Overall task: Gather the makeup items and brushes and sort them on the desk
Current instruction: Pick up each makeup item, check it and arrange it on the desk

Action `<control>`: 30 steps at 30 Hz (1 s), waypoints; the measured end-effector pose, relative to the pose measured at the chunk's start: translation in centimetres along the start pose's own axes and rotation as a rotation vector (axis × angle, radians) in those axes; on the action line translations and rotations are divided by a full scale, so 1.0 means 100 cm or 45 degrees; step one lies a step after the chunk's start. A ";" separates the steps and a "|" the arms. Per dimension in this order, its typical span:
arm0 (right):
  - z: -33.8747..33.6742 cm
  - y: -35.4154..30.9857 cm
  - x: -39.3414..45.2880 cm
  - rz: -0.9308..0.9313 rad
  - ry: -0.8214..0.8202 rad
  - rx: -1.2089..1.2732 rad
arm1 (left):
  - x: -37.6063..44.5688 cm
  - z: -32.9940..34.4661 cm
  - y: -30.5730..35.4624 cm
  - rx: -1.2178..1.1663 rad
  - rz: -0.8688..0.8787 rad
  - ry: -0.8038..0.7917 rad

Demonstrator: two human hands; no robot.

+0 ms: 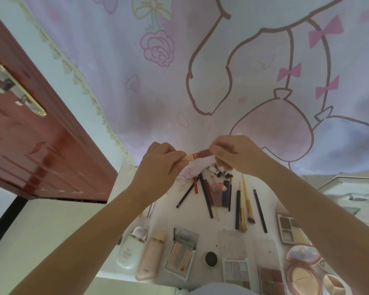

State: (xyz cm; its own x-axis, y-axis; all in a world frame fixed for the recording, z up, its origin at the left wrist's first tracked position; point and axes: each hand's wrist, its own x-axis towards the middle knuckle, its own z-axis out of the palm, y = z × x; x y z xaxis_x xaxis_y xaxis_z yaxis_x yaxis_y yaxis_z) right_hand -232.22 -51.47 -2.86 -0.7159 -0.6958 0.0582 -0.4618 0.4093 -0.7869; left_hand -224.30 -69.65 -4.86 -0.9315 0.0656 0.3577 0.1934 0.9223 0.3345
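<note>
Head view: both hands are raised above the desk's far edge, at about 12 o'clock from the spread of makeup. The left hand (pixel 160 160) pinches the pale end of a lipstick (pixel 200 155) and the right hand (pixel 234 154) pinches its dark red end, so the stick is held level between them, apart from the desk (pixel 202 228). Whether it is being capped or opened, I cannot tell.

Just below the hands, small tubes (pixel 218 177) lie in a loose heap. Toward 6 o'clock, pencils (pixel 207 196) fan out, with brushes (pixel 246 211) roughly parallel at their 3 o'clock. Nearest the person, a row runs from 9 to 3 o'clock: a white bottle (pixel 130 250), a pink bottle (pixel 151 256), an open compact (pixel 182 254), palettes (pixel 237 271) and round powder cases (pixel 305 267).

By my reading, gathering is mostly done and the near row looks sorted. Left to do: place the lipstick, and tidy the heap of tubes and the crossed pencils.
</note>
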 end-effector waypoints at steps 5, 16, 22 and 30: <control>0.007 0.005 0.002 -0.032 -0.083 0.099 | -0.009 0.007 -0.008 -0.065 -0.058 -0.062; 0.030 0.006 0.014 0.124 -0.134 0.106 | -0.026 0.019 -0.025 -0.062 -0.131 -0.148; 0.076 0.023 0.017 0.311 -0.191 0.274 | -0.052 0.042 -0.046 -0.252 -0.383 -0.363; 0.114 0.047 0.037 0.156 -0.106 -0.220 | -0.106 0.076 -0.072 -0.164 -0.932 -0.340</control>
State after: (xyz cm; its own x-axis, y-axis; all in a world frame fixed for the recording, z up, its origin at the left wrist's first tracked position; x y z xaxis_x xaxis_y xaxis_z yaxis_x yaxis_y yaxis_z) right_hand -231.05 -58.86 -13.36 -0.7296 -0.6782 -0.0879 -0.4620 0.5836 -0.6678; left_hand -218.20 -74.09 -17.70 -0.8750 -0.4368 -0.2086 -0.4786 0.7159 0.5083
